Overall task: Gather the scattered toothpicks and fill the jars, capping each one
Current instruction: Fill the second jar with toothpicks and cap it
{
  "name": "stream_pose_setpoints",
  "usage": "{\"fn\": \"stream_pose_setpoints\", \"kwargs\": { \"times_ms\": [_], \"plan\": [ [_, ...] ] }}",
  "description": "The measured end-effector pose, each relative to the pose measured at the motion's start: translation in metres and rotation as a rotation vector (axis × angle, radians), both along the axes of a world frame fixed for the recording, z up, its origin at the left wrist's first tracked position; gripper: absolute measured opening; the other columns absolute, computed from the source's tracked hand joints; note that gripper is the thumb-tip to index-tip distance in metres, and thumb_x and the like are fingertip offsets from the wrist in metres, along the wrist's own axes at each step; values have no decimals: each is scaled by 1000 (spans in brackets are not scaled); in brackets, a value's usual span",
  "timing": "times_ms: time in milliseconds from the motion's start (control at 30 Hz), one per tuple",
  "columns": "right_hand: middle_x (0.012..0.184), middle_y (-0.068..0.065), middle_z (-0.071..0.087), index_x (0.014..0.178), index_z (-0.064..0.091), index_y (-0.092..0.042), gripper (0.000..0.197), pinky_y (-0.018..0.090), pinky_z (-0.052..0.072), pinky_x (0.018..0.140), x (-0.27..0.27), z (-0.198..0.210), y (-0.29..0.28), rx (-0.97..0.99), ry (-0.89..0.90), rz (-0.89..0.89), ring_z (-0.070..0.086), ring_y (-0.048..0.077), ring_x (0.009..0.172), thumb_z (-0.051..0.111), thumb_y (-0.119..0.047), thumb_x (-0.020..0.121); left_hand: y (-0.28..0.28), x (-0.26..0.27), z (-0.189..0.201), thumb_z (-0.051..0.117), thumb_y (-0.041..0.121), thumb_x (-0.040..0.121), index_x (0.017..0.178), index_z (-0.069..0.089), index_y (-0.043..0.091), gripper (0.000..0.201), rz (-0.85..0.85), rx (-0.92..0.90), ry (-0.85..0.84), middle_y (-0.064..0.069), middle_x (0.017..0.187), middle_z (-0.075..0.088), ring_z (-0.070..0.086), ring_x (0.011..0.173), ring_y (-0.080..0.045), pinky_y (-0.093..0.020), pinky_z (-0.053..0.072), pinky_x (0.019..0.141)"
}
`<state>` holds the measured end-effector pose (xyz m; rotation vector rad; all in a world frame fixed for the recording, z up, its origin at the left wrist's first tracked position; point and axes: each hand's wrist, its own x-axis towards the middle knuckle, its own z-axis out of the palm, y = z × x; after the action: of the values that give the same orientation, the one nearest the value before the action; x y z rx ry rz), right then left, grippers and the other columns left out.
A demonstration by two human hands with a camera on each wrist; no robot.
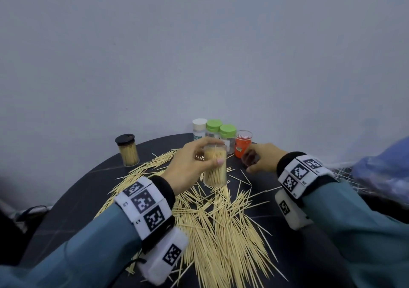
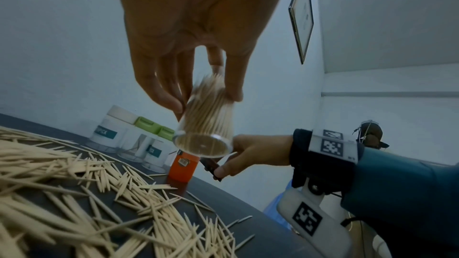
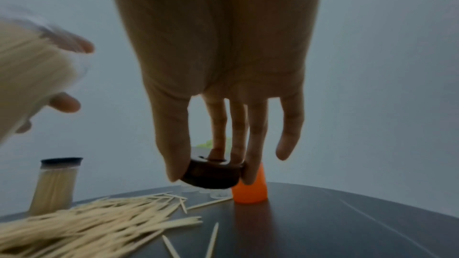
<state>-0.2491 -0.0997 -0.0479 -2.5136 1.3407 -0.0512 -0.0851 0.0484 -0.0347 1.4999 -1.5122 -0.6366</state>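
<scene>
A clear jar packed with toothpicks is gripped near its uncapped top by the left hand and held above the table, while a dark cap is pinched between thumb and fingers of the right hand, just right of that jar. Left of the jar, one filled jar is seen capped. A large heap of scattered toothpicks is left below the jar, so the task is judged well short of done.
</scene>
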Motion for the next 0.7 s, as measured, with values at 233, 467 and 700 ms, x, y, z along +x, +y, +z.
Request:
{"fn": "stream_pose_setpoints", "kwargs": {
  "times_ms": [233,467,700],
  "plan": [
    [126,7,55,128,47,-12,57,20,37,84,18,6,15,24,-123,85,53,21,111,72,-24,79,6,11,-1,66,20,86,113,65,34,30,29,-38,-34,8,115,63,57,107,-12,-35,50,92],
    [112,7,61,123,51,-22,51,28,44,88,31,19,26,99,-465,167,57,16,90,73,-29,77,12,23,-2,71,25,81,105,67,27,24,123,-62,-115,8,104,66,59,95,-7,-16,45,74],
    [92,1,59,109,56,-22,25,14,47,68,42,39,48,309,-743,307,56,11,82,62,-14,86,13,31,-4,81,27,69,122,52,20,61,243,8,-57,3,110,62,61,85,-10,-23,51,73]
  ]
}}
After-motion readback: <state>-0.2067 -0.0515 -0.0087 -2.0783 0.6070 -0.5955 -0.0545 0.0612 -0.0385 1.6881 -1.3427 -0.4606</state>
